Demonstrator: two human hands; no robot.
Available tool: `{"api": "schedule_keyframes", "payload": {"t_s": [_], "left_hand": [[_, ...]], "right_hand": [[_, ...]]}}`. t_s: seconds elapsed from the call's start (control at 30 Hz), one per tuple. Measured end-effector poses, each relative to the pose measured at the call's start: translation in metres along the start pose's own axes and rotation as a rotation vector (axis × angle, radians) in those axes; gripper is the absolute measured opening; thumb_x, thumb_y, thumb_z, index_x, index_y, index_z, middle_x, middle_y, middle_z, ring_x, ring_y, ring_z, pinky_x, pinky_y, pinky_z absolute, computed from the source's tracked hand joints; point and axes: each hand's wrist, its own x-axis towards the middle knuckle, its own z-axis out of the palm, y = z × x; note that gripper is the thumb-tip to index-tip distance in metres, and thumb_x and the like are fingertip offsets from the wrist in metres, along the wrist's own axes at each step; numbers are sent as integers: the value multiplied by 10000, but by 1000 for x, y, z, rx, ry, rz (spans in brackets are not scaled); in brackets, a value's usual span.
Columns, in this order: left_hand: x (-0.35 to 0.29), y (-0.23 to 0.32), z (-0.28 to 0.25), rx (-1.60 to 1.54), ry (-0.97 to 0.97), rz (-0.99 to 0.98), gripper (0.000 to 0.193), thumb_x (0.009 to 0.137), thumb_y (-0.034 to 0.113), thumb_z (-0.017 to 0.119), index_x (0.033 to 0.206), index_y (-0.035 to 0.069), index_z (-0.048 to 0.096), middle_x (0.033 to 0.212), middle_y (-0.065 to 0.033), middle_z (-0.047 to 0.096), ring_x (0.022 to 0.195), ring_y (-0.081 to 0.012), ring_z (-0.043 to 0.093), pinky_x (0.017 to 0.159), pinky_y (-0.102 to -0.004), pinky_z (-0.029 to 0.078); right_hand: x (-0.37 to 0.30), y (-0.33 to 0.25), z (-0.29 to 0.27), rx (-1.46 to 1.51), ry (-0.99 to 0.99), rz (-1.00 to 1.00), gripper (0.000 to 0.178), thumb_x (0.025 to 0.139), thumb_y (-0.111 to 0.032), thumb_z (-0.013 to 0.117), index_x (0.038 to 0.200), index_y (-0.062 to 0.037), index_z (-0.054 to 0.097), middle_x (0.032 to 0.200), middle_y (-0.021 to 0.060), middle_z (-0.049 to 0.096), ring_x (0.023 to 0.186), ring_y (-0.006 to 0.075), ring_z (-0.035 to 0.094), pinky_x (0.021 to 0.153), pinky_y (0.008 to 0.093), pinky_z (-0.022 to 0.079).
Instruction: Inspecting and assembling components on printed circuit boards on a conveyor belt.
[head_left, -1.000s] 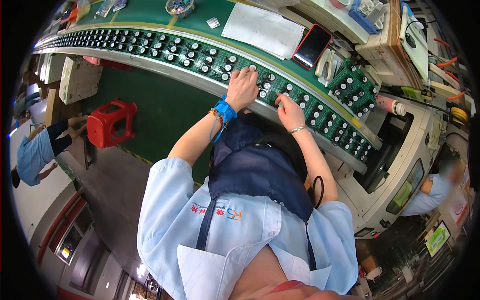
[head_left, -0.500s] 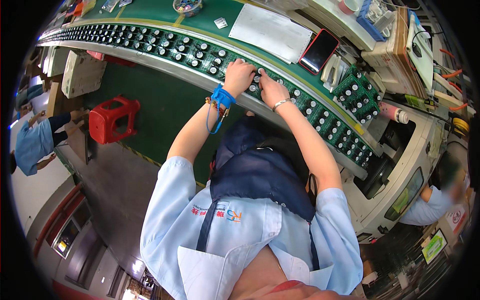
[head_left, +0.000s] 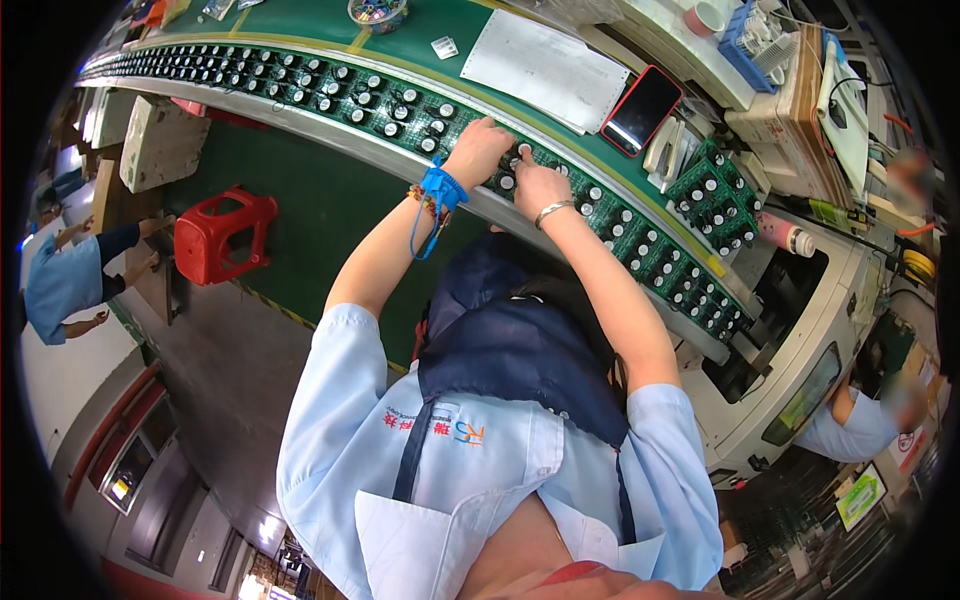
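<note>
A long row of green circuit boards with upright, white-topped black capacitors runs along a metal rail in front of me. My left hand, with a blue wrist strap, bends its fingers down over one board; its fingertips are partly hidden. Just right of it is my right hand, wearing a silver bracelet. Its index fingertip touches the top of a capacitor, while the other fingers are curled and their tips are out of sight.
Beyond the rail lie white paper sheets, a red-edged phone and a bowl of small coloured parts. More boards are stacked at the right, beside a pale machine. A red stool stands left. Other people are at both sides.
My right hand has drawn slightly left and closer to me, its fingers more curled. Over the board, the left hand's fingers have shifted a little to the right.
</note>
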Motion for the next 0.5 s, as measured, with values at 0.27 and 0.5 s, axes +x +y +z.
{"api": "schedule_keyframes", "payload": {"t_s": [0.27, 0.5], "left_hand": [[-7, 2, 9, 4, 161, -55, 83, 676, 48, 573, 747, 37, 613, 723, -88, 597, 742, -268, 526, 683, -361, 437], [-12, 13, -2, -80, 275, -38, 239, 689, 60, 587, 927, 42, 584, 778, -96, 583, 762, -287, 532, 666, -389, 436]], "right_hand": [[2, -1, -9, 32, -69, 2, 247, 687, -106, 537, 907, -4, 578, 1322, 128, 367, 847, 291, 604, 708, 415, 492], [-1, 6, 1, 33, 2, 27, 242, 675, -106, 552, 899, -27, 596, 1254, 131, 431, 846, 275, 617, 708, 424, 493]]}}
